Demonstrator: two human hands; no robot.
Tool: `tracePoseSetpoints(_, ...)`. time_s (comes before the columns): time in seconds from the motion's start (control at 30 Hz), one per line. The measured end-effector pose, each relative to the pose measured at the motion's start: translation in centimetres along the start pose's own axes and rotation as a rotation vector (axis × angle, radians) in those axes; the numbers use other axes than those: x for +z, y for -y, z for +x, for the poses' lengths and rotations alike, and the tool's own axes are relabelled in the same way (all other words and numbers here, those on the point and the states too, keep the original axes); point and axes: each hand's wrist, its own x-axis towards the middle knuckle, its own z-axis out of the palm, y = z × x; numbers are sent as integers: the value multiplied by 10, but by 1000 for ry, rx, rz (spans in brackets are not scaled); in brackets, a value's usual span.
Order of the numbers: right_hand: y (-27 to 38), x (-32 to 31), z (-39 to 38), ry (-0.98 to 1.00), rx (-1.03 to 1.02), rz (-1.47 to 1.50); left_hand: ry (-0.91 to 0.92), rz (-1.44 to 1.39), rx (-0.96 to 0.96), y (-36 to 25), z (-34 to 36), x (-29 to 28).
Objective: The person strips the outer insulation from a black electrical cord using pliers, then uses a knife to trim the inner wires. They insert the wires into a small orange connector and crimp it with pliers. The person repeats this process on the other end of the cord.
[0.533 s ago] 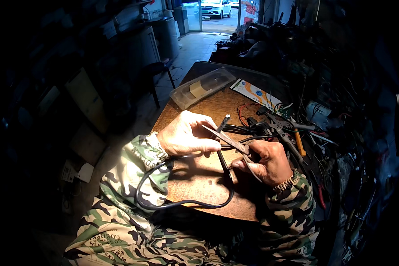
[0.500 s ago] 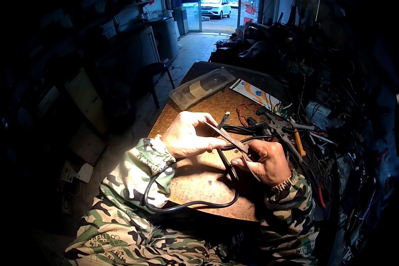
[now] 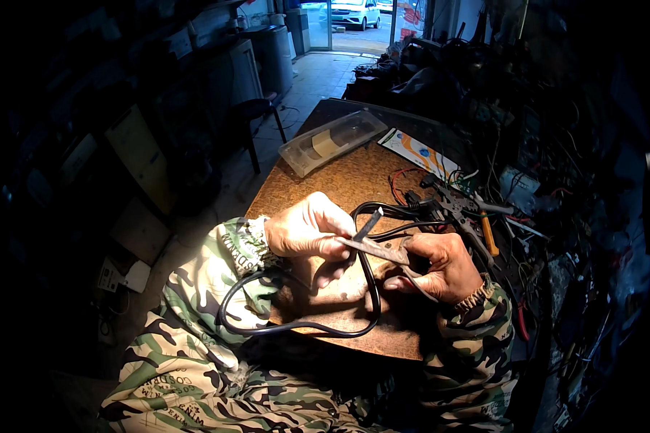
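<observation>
My left hand [image 3: 312, 229] is closed on a black cable [image 3: 373, 285] near its cut end, which points up past the fingers. A pair of worn metal scissors [image 3: 384, 251] is in my right hand [image 3: 444, 265], with the fingers at its handles. The blades reach left across the cable, just below its end, and their tips meet my left thumb. Whether the blades bite into the sheath cannot be made out. From my hands the cable hangs in a wide loop over the table's near edge and my left sleeve.
Behind my hands, more black cable lies coiled on the brown wooden table [image 3: 296, 189]. A clear plastic tray [image 3: 339, 137] and a printed card [image 3: 417, 151] lie farther back. Pliers [image 3: 464, 213] and an orange-handled tool [image 3: 489, 237] crowd the right side. A dark stool [image 3: 251, 112] stands beyond the left edge.
My left hand has lowered slightly and shifted right with the cable end. The scissors lie flatter and their blades look closer together. The cable loop has shifted a little left.
</observation>
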Motion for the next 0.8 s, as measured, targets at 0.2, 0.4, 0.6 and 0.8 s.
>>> tracePoseSetpoints(0.2, 2, -2, -5, 32, 85, 100, 25, -240, 28, 12, 7, 7)
tracePoseSetpoints(0.4, -12, 9, -2, -104, 272, 196, -449, 0, 86, 11, 16, 0)
tracePoseSetpoints(0.6, -15, 3, 0, -209, 476, 138, -570, 397, 105, 7, 19, 7)
tracePoseSetpoints(0.8, -12, 2, -2, -210, 410, -6, -602, 526, 87, 11, 25, 9)
